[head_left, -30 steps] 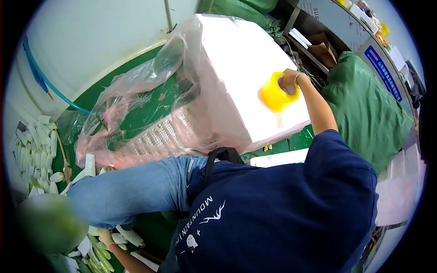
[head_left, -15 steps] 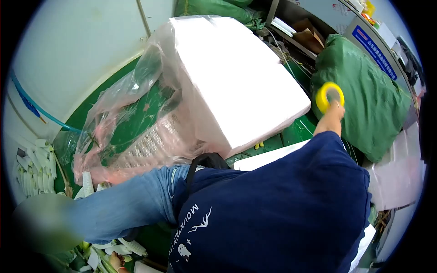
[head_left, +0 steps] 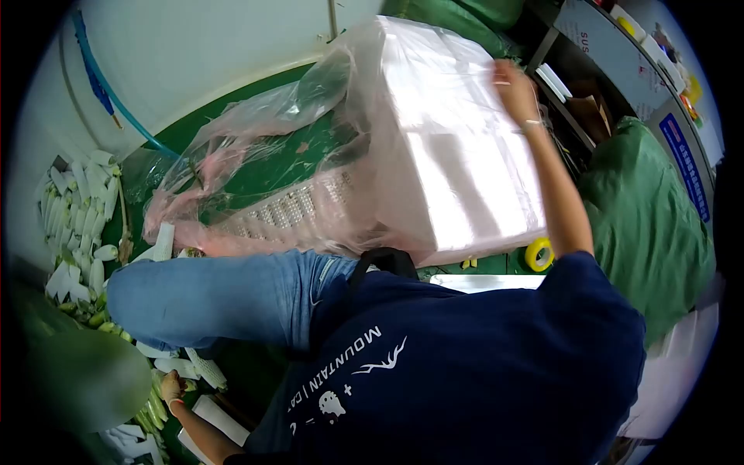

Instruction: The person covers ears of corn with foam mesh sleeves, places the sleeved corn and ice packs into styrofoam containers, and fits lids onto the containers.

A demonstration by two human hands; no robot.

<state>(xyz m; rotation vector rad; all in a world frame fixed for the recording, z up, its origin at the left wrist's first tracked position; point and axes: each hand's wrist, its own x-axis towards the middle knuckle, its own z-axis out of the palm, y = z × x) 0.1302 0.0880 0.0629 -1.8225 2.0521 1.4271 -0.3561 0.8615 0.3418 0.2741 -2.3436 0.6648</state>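
A large white block stands on the floor, covered in clear pinkish plastic film. My right hand is at the block's far right corner, its fingers curled on the film's edge and slightly blurred. A yellow roll of tape rests by the block's near right corner, apart from my hand. Low at the left, my left hand, with a red band at the wrist, is closed among long green-and-white pieces. What it holds, if anything, is too small to make out.
Pale, green-tipped long pieces are heaped at the left wall near a blue hose. A full green sack stands on the right beside a metal cabinet. A round blurred patch covers the lower left.
My right hand has put down the tape roll by the block and moved up and left to the film at the far corner. The view has shifted, and more of my left arm shows.
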